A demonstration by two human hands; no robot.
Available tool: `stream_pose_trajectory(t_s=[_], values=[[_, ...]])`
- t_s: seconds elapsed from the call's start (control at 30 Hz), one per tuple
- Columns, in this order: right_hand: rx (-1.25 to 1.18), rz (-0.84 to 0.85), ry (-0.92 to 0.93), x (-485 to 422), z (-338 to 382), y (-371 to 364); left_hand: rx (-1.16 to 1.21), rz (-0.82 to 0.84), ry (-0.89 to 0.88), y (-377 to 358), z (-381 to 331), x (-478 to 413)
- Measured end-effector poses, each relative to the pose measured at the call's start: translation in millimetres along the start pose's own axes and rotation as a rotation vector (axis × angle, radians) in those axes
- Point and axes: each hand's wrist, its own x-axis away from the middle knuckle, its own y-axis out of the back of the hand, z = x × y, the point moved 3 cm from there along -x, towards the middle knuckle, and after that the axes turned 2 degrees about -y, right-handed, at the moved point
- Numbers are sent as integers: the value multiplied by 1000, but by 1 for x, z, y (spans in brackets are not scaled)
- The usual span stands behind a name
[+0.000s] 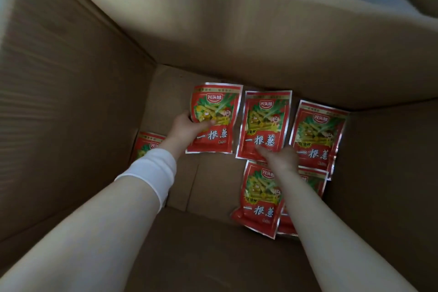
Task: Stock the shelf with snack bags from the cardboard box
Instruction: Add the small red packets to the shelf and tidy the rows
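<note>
Head cam was looking straight down into a deep brown cardboard box [71,102], both arms reaching to the bottom. Left hand [187,125] had its fingers [208,123] clamped on a red foil snack bag with green-and-yellow artwork [214,118], thumb across the front and the rest wrapped round its left edge, near the far wall of the box. There was a white cuff [151,173] on that forearm.

Right hand [280,157] was down on a second red foil bag [264,123] just beside the first, fingertips pressing near its bottom edge. Honestly couldn't tell if it was actually gripping it or just touching.

Rest of the stock: a third red bag [318,135] toward the right wall, a fourth one [260,199] nearer the camera and partly under the right forearm, with another bag's edge [315,179] peeking out behind that arm, and one more red bag [148,146] over by the left wall, mostly hidden behind the left wrist. All lay flat on the box floor.
</note>
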Motion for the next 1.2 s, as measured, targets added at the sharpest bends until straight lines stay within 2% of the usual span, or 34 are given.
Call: stream_pose_trajectory(t_s=[0.13,0.23,0.43,0.67,0.77,0.97,1.1,1.2], values=[[-203,138,-8,21,-7,14,86,62,-44,7,-14,28],[-151,177,60,56,-11,36,77,75,-130,14,-31,63],[-258,118,188,152,-34,90,92,103,-305,30,-63,161],[-562,-58,314,279,-99,147,27,226,-554,22,-85,294],[-641,-183,360,328,-149,182,-15,354,-672,-4,-91,357],[-783,-477,292,419,-286,249,-140,598,-891,-91,-82,497],[-870,-634,251,476,-405,293,-212,749,-972,-167,-39,605],[-924,-744,243,525,-508,328,-255,856,-1107,-230,13,695]])
